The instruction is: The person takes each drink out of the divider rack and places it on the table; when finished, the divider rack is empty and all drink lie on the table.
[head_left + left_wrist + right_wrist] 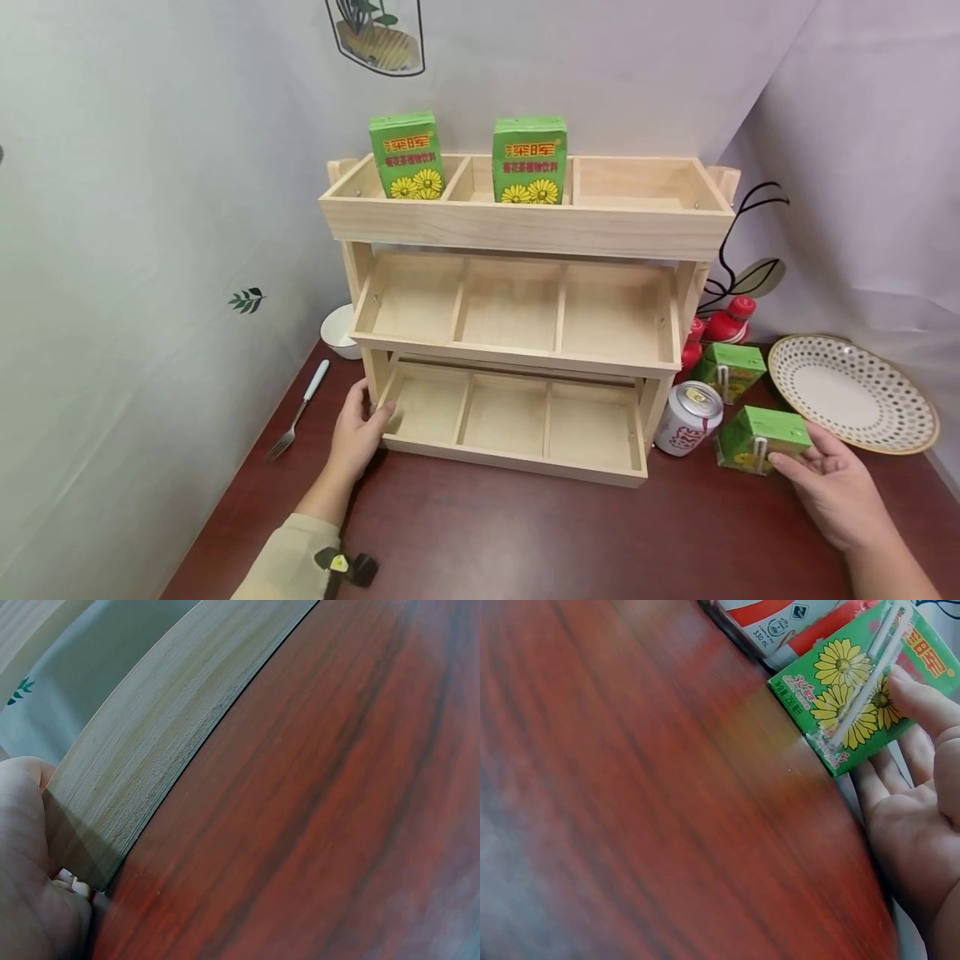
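My left hand grips the lower left end of a three-tier wooden rack, its thumb over the side of the bottom tier. In the left wrist view the hand is at the end of the rack's wooden board. My right hand pinches a green drink carton on the table, thumb on the straw side. The right wrist view shows yellow flowers on this carton. Two more green drink cartons stand in the top tier's left and middle compartments.
Beside the rack's right side stand a silver-white can, another green carton and two red bottles. A dotted plate lies at the far right. On the left are a fork and a white bowl.
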`<state>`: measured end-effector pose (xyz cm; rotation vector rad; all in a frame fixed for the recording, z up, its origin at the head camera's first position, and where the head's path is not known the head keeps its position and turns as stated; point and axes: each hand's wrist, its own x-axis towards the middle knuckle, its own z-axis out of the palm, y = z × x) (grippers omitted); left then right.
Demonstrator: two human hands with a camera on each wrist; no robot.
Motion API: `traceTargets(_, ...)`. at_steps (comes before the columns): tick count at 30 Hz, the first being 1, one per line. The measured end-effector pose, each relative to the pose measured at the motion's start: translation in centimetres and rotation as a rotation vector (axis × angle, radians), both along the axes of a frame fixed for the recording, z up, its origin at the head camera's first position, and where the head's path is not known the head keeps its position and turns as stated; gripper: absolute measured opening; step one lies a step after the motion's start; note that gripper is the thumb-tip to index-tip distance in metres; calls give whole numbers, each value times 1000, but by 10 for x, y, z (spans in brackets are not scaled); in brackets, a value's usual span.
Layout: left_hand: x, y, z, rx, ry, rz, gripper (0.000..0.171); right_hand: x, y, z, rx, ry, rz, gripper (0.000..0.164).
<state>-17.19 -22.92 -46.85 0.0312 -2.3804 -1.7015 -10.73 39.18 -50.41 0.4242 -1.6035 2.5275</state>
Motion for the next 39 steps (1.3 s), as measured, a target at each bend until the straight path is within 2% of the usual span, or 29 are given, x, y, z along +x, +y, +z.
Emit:
traceTargets(8,0,-1,2,-6,11,-4,49,-1,-5,-3,40,-3,-80,63)
traceTargets(21,3,-2,3,0,-4,8,48,-1,-10,1,255,-91,-228,64)
traceTargets(39,1,0,0,1,11,4,47,2,-9,0,359,-88,-242,64)
